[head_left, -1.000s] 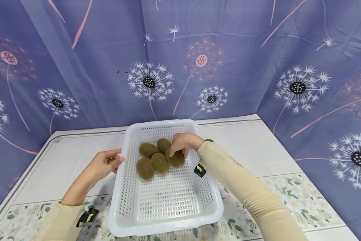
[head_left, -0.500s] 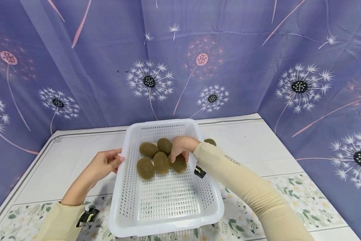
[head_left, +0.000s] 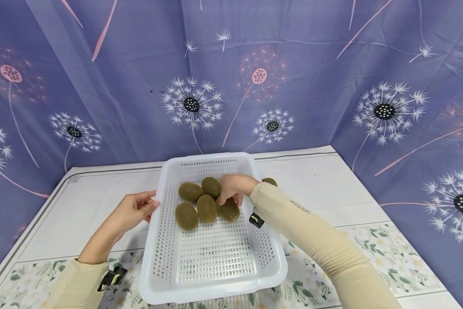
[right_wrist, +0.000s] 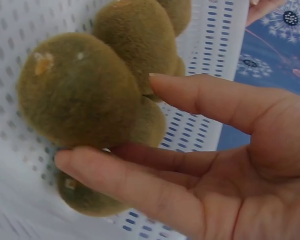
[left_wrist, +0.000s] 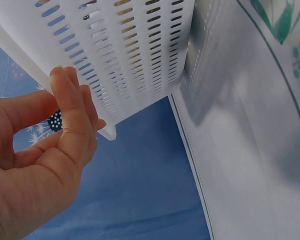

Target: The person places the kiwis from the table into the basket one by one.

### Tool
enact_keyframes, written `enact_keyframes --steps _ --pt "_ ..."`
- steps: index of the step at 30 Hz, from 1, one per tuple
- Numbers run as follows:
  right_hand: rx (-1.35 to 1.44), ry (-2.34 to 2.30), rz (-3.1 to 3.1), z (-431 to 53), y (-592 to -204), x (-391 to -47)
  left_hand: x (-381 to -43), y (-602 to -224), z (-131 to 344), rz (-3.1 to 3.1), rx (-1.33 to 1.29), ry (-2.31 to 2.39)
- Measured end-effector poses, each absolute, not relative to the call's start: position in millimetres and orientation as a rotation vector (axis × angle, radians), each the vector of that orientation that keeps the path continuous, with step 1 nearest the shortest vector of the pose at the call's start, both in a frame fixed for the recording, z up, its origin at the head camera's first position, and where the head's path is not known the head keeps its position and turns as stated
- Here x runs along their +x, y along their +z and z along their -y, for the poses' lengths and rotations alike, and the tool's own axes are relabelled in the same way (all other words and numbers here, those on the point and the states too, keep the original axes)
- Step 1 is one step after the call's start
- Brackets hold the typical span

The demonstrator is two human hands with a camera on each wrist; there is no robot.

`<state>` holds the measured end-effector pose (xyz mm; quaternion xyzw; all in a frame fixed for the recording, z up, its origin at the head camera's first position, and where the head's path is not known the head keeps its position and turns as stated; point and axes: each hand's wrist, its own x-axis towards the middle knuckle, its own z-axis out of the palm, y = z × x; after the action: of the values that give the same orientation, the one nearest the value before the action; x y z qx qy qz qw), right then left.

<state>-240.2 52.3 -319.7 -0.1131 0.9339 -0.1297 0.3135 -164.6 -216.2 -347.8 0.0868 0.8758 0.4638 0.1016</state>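
A white perforated plastic basket (head_left: pixel 212 289) holds several brown kiwis (head_left: pixel 186 216). At its left side my left hand (head_left: pixel 132 210) grips the rim with curled fingers; the left wrist view shows the fingertips against the basket wall (left_wrist: pixel 155 55). Inside the basket, my right hand (head_left: pixel 233 189) reaches over the rightmost kiwi (head_left: pixel 230 212). In the right wrist view its thumb and fairly straight fingers lie beside that kiwi (right_wrist: pixel 80 90), with a small gap at the thumb tip. Another kiwi (right_wrist: pixel 90 202) shows partly behind the fingers. The right hand hides part of the group from the head view.
One more kiwi (head_left: pixel 269 181) shows outside the basket by its right rim, partly covered by the right sleeve (head_left: pixel 293 210). The table has a white and floral cover (head_left: pixel 382 249). A purple dandelion-print curtain (head_left: pixel 138 51) stands behind and at the sides.
Since one second ago the rightmost kiwi and my right hand have shifted slightly toward the front. Over the last half second they have stayed nearly still. My left hand has not moved.
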Motion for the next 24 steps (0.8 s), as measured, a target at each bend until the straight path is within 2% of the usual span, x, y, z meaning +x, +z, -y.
enact_keyframes --steps 7,16,24 --pt "-0.394 -0.348 -2.523 -55 -304 -237 -163 -349 217 -2.582 0.256 1.372" --pt "-0.650 -0.650 -2.545 -82 -273 -237 -163 -348 217 -2.589 0.274 1.377" --pt "-0.516 -0.987 -2.597 -130 -266 -241 -164 -349 217 -2.587 0.265 1.390"
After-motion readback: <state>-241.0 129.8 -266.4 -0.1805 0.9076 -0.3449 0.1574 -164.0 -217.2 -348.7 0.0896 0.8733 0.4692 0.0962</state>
